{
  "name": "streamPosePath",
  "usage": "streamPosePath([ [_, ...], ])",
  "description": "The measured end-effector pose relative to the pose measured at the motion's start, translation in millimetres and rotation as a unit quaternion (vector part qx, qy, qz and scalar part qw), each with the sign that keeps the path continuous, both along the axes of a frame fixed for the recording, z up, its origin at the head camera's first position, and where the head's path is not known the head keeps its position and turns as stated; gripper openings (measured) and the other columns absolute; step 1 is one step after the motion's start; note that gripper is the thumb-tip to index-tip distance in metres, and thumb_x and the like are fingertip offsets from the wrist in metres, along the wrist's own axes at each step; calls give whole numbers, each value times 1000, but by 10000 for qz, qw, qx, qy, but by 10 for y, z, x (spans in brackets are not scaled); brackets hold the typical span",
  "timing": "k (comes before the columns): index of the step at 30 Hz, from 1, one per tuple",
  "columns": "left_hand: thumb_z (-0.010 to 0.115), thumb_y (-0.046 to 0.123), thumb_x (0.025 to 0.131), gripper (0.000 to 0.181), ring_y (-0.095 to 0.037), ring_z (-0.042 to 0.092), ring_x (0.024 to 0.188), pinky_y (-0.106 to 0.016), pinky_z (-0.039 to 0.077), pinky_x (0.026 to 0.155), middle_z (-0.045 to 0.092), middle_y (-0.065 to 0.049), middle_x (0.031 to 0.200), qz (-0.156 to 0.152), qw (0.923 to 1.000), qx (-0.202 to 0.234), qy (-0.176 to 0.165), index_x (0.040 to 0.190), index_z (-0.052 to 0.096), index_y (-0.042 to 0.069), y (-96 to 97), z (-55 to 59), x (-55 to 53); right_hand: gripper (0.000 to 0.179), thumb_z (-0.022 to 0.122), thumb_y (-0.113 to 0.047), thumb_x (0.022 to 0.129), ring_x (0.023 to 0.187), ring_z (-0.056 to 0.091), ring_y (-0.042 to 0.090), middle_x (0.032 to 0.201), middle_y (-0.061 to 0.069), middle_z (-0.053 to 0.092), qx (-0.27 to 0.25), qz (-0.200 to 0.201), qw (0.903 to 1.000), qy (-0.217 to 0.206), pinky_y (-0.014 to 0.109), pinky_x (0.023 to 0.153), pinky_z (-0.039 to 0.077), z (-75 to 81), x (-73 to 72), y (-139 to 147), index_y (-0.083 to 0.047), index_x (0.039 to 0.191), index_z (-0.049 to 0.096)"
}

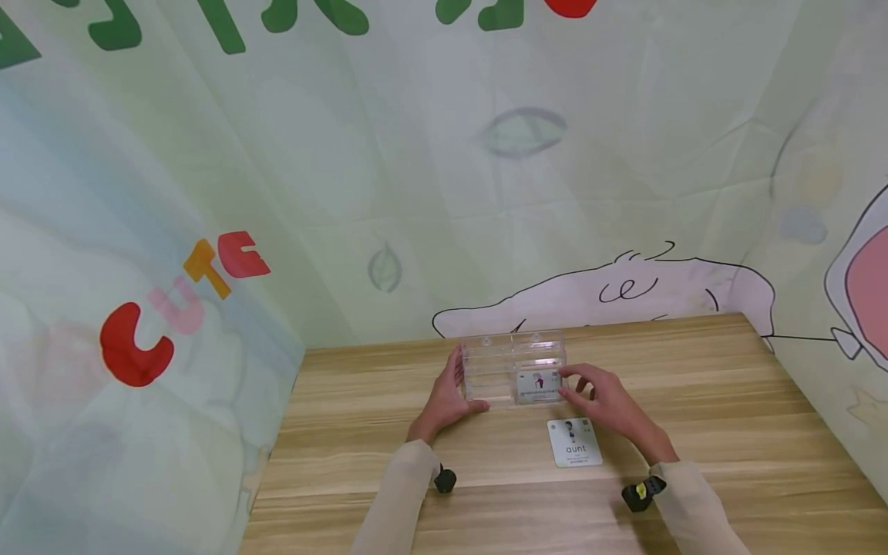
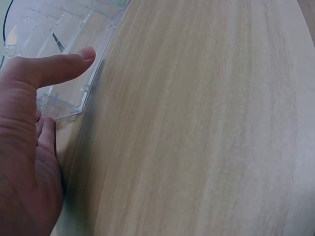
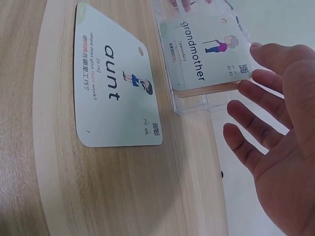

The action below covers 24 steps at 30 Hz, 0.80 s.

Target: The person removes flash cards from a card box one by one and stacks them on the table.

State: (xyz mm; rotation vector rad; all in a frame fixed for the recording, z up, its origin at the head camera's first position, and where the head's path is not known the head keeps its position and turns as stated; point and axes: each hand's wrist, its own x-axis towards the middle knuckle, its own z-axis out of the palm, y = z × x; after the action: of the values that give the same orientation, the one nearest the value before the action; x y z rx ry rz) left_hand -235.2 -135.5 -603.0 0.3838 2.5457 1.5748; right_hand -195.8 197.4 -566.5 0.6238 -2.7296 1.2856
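Observation:
A clear plastic card holder (image 1: 488,356) with stepped compartments stands near the table's back edge. My left hand (image 1: 446,398) grips its left side; the left wrist view shows the thumb (image 2: 64,68) over the front and the fingers lower down at the side. In the front right compartment sits a "grandmother" picture card (image 3: 209,54). At that card's right edge, my right hand (image 1: 605,398) pinches with thumb and index finger, the other fingers loosely bent. An "aunt" picture card (image 1: 575,442) lies face up on the table, just in front of the holder.
The wood-grain table (image 1: 527,516) ends at a printed fabric backdrop (image 1: 416,193) close behind the holder. Dark devices are strapped at both wrists, the right one (image 1: 641,493) hanging just above the table.

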Motion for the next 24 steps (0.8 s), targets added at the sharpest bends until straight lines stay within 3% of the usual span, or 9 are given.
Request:
streamPosePath([
  [11, 98, 13, 74, 130, -35, 33, 158, -44, 32, 130, 29, -21, 172, -38, 9999, 111, -6, 169, 10, 7, -10, -16, -1, 27, 78, -15, 98, 85, 62, 10, 114, 6, 75, -136, -29, 9996, 230, 24, 67, 56, -13, 2, -24, -5, 122, 72],
  [18, 98, 15, 73, 131, -34, 32, 159, -44, 32, 130, 29, -20, 172, -62, 9999, 89, 19, 170, 10, 8, -20, -33, -9, 22, 77, -15, 99, 89, 66, 13, 115, 7, 75, -411, -47, 9990, -140, 26, 72, 61, -48, 5, -44, -9, 119, 70],
  [24, 98, 15, 74, 130, -32, 31, 159, -42, 31, 130, 28, -18, 173, -23, 10000, 33, -29, 170, 11, 10, -22, -54, -15, 18, 76, -14, 99, 90, 67, 13, 113, 3, 74, -497, 19, 9986, -195, 26, 73, 62, -99, -1, -64, -14, 116, 73],
])
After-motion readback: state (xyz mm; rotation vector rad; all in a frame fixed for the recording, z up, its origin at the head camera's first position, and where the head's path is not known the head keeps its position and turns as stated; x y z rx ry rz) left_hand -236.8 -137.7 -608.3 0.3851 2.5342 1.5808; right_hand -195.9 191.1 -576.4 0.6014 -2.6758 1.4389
